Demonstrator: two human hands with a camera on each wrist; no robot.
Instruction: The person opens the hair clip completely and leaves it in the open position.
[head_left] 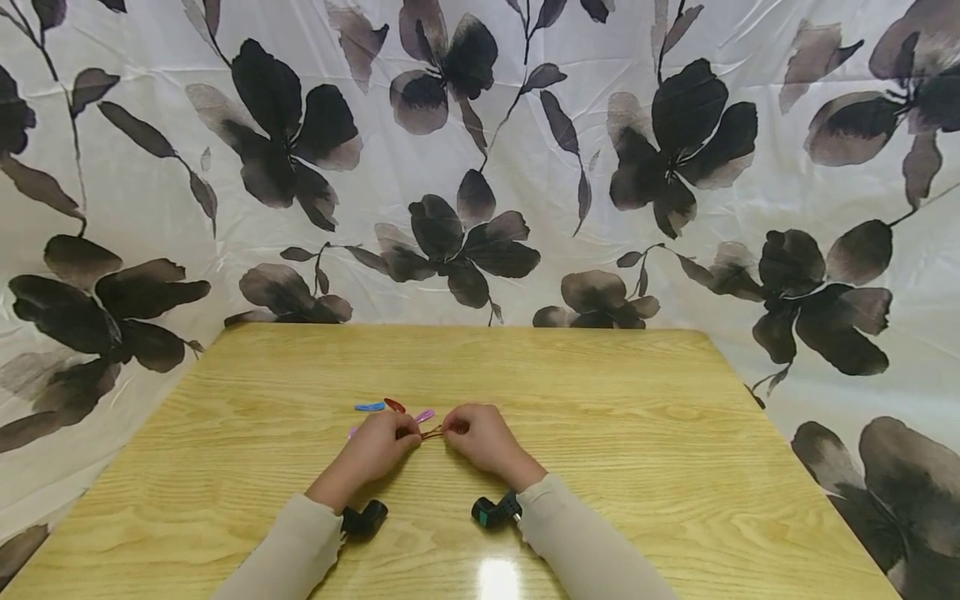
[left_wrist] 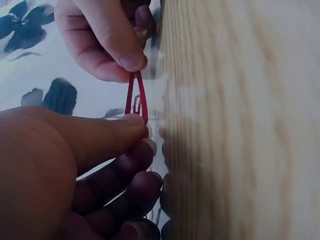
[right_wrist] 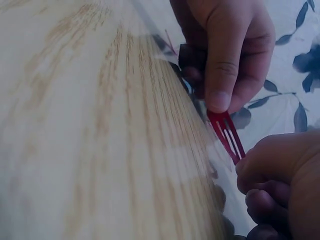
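Red hair clip [left_wrist: 142, 96] over the worktop [head_left: 637, 400], pinched at opposite ends between the fingers of left hand [head_left: 378, 446] and right hand [head_left: 483, 437], both tips hidden. Beyond left hand: blue clip [head_left: 369, 407], second red clip [head_left: 393, 405], partly covered pink clip [head_left: 425, 415]. Pink sliver [head_left: 352, 432] at left hand's outer side, same clip or another: impossible to tell.

Sleeves [head_left: 288, 550] [head_left: 585, 542], cream, one pair; wrist cameras [head_left: 367, 518] [head_left: 495, 512], black, two.
Plain cuffs [head_left: 324, 527] are worn; the right camera is marked with a green patch [head_left: 482, 517]; the hands [head_left: 375, 446] [head_left: 483, 437] are left bare.
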